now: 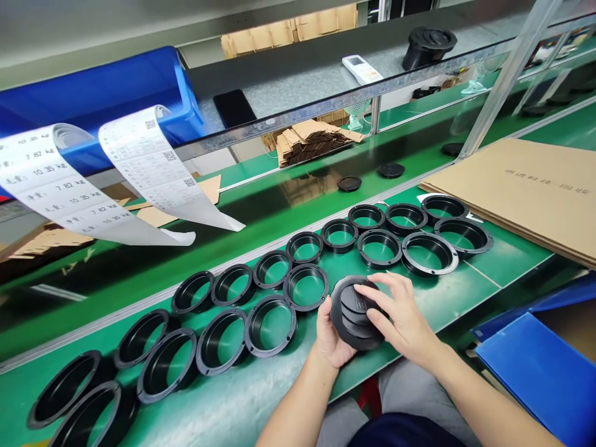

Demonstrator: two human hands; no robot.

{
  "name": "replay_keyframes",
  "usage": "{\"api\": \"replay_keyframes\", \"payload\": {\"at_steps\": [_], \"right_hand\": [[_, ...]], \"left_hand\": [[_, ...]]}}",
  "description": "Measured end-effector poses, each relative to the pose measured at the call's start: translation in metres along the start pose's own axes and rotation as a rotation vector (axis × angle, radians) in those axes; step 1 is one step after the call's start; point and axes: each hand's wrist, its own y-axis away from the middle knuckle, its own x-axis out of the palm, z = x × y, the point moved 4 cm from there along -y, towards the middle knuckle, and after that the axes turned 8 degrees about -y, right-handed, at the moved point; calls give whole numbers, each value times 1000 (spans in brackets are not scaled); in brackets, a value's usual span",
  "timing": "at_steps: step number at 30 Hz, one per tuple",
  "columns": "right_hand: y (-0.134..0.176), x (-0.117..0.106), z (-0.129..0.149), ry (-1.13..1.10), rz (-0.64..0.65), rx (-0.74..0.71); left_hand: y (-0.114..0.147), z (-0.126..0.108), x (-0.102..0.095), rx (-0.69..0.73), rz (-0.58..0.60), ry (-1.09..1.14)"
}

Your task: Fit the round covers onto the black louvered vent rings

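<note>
A round black air vent [354,318] with angled slats and raised lettering is held tilted above the bench's front edge. My left hand [331,338] is closed on its left and lower rim, with the fingers hidden underneath. Across the vent's face reaches my right hand [401,313], its fingers spread and some fingertips touching the slats; its thumb is hidden. Just left of the vent lies a black ring [306,287], one of several open collars in rows on the green bench. Another ring [429,254] is behind my right hand.
Green conveyor belt [261,214] runs behind the rings, with black round discs [349,183] on it. Cardboard sheets [521,189] lie at right, above a blue bin [535,372]. An overhead shelf [288,81] carries a blue tray [139,81], hanging label rolls [158,167] and a remote [362,69].
</note>
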Motion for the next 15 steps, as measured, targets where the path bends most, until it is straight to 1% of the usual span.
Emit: {"api": "replay_keyframes", "payload": {"at_steps": [2, 4, 7, 9, 15], "right_hand": [[-2, 1, -5, -46, 60, 32], [-3, 2, -6, -90, 81, 48], [-6, 2, -5, -131, 74, 84], [-8, 2, -4, -148, 77, 113], [-8, 1, -6, -232, 68, 133]], "left_hand": [[0, -2, 4, 10, -16, 24], [-1, -2, 9, -15, -8, 38], [-2, 0, 16, -63, 56, 40], [-3, 1, 16, -72, 92, 47], [-6, -1, 13, -67, 137, 60]]}}
